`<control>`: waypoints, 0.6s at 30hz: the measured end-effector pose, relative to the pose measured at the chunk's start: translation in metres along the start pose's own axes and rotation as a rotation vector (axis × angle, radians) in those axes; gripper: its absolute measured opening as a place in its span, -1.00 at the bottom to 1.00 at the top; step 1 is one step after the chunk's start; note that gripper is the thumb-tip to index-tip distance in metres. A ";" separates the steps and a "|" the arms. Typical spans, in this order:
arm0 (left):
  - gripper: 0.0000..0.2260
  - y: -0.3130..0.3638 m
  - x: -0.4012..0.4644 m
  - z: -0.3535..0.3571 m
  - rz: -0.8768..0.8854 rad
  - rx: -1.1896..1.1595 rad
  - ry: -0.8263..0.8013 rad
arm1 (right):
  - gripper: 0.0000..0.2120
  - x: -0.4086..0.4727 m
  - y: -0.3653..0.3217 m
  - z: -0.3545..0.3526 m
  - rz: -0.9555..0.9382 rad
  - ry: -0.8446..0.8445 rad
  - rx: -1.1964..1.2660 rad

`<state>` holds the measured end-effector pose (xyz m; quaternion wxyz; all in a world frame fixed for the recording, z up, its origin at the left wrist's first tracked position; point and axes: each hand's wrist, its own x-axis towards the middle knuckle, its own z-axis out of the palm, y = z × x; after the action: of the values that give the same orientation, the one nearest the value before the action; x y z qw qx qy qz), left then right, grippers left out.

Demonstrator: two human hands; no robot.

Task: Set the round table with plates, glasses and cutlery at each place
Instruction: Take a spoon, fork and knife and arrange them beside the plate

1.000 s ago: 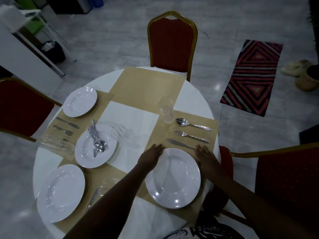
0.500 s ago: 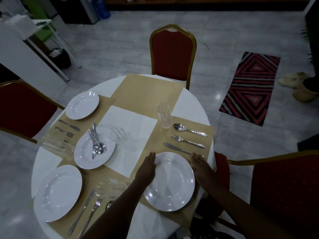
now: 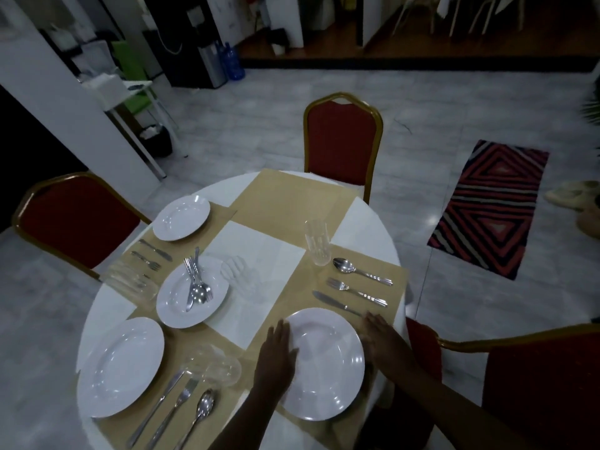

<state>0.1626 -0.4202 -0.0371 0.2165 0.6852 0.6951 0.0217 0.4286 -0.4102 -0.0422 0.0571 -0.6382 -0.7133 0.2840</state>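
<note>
Hands first: my left hand (image 3: 276, 352) lies flat against the left edge of the big plate (image 3: 324, 365) in front of me, fingers straight and pressed together, palm down on the tan mat (image 3: 305, 287). My right hand (image 3: 381, 339) does the same on the plate's right edge, fingers together and flat — neither one is pinching anything, they only touch the rim from both sides.

Just beyond the plate, on the same mat, lie a knife (image 3: 334, 303), a fork (image 3: 355, 291) and a spoon (image 3: 360, 273), side by side, with the knife nearest the plate. A glass (image 3: 316, 242) stands upright past the spoon.

To my left another big plate (image 3: 120, 367) sits with its own knife, fork and spoon (image 3: 201, 409) beside it and a glass (image 3: 214, 367) lying on its side (hard to make out, it is so clear). Further off, a smaller plate (image 3: 192, 292) carries a heap of loose cutlery (image 3: 196, 282), and one more plate (image 3: 181, 217) rests near the far left chair (image 3: 74, 219). All of it sits on the round table (image 3: 360, 219).
</note>
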 end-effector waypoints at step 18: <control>-0.50 0.070 -0.056 -0.041 0.268 0.064 -0.020 | -0.49 -0.137 -0.007 -0.050 0.192 0.233 0.010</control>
<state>0.2129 -0.4587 0.0384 0.1966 0.7785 0.5957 0.0217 0.4691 -0.5229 0.0418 0.1152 -0.7318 -0.6362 0.2156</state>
